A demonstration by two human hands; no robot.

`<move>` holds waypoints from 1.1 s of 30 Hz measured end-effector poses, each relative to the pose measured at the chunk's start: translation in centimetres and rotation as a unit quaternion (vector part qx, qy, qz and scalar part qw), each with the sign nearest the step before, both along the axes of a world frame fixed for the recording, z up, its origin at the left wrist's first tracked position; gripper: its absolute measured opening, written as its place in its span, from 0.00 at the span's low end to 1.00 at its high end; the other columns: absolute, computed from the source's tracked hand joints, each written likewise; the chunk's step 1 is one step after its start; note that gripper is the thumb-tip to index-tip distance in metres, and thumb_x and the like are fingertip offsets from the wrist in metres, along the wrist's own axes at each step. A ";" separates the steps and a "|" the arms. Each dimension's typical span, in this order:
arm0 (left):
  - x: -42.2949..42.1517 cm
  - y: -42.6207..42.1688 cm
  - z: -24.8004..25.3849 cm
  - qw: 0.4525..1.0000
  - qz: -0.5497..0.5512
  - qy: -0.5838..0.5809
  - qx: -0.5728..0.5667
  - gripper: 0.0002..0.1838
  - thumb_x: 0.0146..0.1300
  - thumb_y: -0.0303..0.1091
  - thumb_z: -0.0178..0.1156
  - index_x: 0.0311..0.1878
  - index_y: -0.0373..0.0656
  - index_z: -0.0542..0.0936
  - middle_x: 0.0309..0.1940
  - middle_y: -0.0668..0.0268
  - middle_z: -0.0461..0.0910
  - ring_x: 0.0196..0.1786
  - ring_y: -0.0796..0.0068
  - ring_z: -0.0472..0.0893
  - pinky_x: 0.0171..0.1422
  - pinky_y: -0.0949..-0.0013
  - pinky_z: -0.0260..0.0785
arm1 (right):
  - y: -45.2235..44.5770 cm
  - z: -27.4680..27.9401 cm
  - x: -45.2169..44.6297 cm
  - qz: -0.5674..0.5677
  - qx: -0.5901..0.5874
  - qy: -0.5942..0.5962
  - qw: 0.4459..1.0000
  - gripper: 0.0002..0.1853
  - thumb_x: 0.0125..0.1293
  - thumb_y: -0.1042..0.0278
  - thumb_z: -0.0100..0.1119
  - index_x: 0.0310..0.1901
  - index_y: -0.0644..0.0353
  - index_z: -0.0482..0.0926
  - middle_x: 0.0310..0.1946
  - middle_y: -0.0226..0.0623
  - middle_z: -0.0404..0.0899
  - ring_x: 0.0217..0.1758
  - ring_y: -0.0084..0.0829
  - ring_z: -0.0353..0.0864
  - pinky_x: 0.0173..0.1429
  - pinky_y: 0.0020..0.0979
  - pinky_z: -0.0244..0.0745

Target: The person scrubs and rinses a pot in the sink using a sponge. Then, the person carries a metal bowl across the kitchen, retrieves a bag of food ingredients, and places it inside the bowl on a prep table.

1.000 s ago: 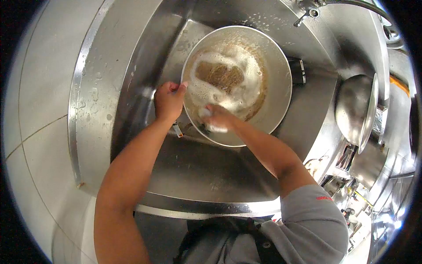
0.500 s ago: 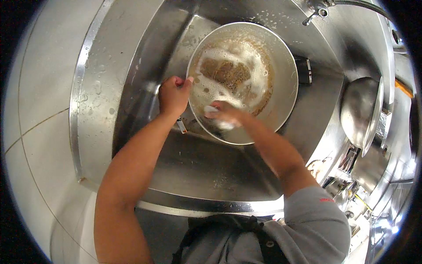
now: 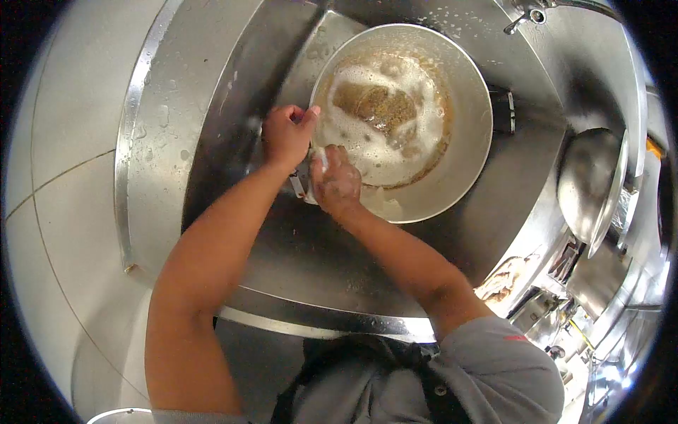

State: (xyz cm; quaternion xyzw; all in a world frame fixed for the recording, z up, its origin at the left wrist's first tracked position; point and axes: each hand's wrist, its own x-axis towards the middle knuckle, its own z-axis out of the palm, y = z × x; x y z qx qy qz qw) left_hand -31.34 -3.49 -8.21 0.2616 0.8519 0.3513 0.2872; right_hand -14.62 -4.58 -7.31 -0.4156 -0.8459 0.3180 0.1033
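Observation:
A large metal pot [image 3: 466, 155] stands in a steel sink, with foamy water and a brown patch of residue [image 3: 381, 109] in its bottom. At the pot's left rim my left hand [image 3: 288, 134] is closed, thumb on the edge, gripping it. My right hand [image 3: 337, 180] is just below it at the lower left of the rim. Its fingers are wrapped round a small white sponge-like pad [image 3: 324, 161], mostly hidden by the hand. Suds cling to that hand. One pot handle [image 3: 297, 185] shows under my wrists, another handle [image 3: 511, 112] on the far right side.
The steel sink [image 3: 282, 261] surrounds the pot, its front edge close to my body. A faucet [image 3: 537, 15] is at the upper right. Metal bowls [image 3: 590, 184] lean at the right, with more kitchenware beyond. White tiles [image 3: 74, 141] are at the left.
My right hand has moved left and up, from inside the pot wall to the rim beside my left hand. The view has shifted slightly; my left hand still grips the rim.

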 end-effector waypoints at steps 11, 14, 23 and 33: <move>-0.3 0.0 0.6 0.998 -0.042 -0.050 -0.019 0.21 0.55 0.48 0.66 0.30 0.35 0.79 0.36 0.53 0.78 0.41 0.54 0.76 0.48 0.59 0.68 | 24.9 2.3 16.9 0.346 0.214 -0.483 0.775 0.19 0.57 0.52 0.55 0.44 0.53 0.80 0.47 0.40 0.76 0.54 0.39 0.73 0.61 0.39 0.65; 0.0 0.0 0.7 0.999 -0.038 -0.006 0.007 0.21 0.55 0.48 0.65 0.29 0.36 0.79 0.34 0.54 0.78 0.40 0.55 0.77 0.47 0.58 0.68 | 31.6 0.3 13.1 0.364 0.474 -0.466 0.653 0.16 0.55 0.60 0.53 0.45 0.53 0.79 0.48 0.37 0.72 0.56 0.35 0.68 0.58 0.33 0.65; 0.0 -0.4 -0.9 0.999 -0.022 -0.024 0.001 0.20 0.56 0.47 0.65 0.29 0.36 0.79 0.31 0.54 0.77 0.38 0.56 0.77 0.46 0.59 0.67 | 3.4 -12.6 10.8 0.364 -0.227 -0.301 0.851 0.23 0.71 0.55 0.39 0.63 0.55 0.66 0.65 0.48 0.62 0.70 0.49 0.58 0.73 0.44 0.53; 0.2 -0.4 -1.1 0.999 -0.003 -0.049 0.018 0.20 0.55 0.46 0.67 0.30 0.35 0.80 0.31 0.55 0.80 0.37 0.59 0.80 0.45 0.62 0.70 | 31.1 -2.1 19.1 0.319 0.418 -0.466 0.711 0.20 0.65 0.61 0.46 0.58 0.52 0.73 0.63 0.36 0.67 0.68 0.44 0.61 0.70 0.43 0.52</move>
